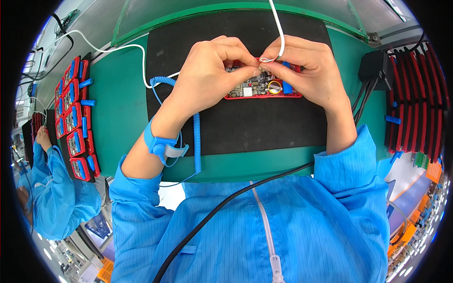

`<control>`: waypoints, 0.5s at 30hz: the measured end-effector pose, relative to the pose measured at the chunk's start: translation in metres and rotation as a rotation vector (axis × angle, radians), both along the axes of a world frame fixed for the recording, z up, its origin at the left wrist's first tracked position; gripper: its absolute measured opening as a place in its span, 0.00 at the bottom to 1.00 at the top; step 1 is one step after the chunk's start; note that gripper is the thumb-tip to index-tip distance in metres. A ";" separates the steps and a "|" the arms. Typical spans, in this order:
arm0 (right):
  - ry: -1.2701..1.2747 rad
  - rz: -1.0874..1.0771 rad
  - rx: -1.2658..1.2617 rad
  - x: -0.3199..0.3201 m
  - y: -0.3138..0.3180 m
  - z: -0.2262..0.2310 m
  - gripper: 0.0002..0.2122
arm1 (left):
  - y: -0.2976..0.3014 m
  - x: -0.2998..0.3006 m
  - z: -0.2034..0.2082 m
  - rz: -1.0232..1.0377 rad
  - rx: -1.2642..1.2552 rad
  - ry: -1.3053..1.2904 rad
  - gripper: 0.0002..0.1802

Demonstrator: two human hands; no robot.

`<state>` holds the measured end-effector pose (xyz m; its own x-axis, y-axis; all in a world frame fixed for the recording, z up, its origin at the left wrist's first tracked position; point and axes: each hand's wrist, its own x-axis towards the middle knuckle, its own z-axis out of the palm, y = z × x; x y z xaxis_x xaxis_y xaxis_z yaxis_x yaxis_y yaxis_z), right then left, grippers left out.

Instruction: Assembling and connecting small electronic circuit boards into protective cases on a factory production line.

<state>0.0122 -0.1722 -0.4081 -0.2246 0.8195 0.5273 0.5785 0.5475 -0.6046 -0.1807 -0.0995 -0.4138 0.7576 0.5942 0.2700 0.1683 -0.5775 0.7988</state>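
A circuit board in a red frame (250,90) lies on the black mat in front of me, with a round yellow-ringed coin cell and a blue piece on its right part. Over its far edge both my hands meet, fingertips almost touching. My right hand (309,66) pinches the thin looped end of a white cable (278,28) that comes down from above. Thumb and forefinger of my left hand (207,70) press together beside that loop; what lies between them is too small to make out. A blue wrist strap (163,145) with a coiled cord is on my left wrist.
Several red-framed boards (73,118) with blue pieces stand stacked at the left. Red and black racks (417,104) and a black box (375,70) with cables are at the right. A black cable (226,203) crosses my front. At far left sits another person (61,193) in blue.
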 end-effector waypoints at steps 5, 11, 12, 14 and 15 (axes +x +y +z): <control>0.012 0.007 0.007 -0.001 0.000 -0.001 0.06 | 0.000 0.000 0.000 0.005 0.004 0.003 0.06; 0.007 0.005 0.018 -0.001 0.000 -0.002 0.06 | 0.000 -0.001 -0.001 0.005 0.000 -0.004 0.06; 0.002 0.004 0.021 0.000 0.000 -0.001 0.06 | -0.001 0.000 -0.001 0.004 0.002 -0.009 0.06; 0.002 -0.001 0.015 0.000 0.000 -0.002 0.06 | -0.001 0.000 0.000 0.004 0.003 -0.004 0.06; 0.002 -0.005 0.008 0.000 0.000 -0.003 0.06 | -0.001 0.000 0.000 0.005 0.003 0.000 0.06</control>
<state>0.0124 -0.1719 -0.4109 -0.2191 0.8162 0.5345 0.5801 0.5495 -0.6013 -0.1810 -0.1002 -0.4135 0.7548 0.5971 0.2716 0.1715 -0.5793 0.7968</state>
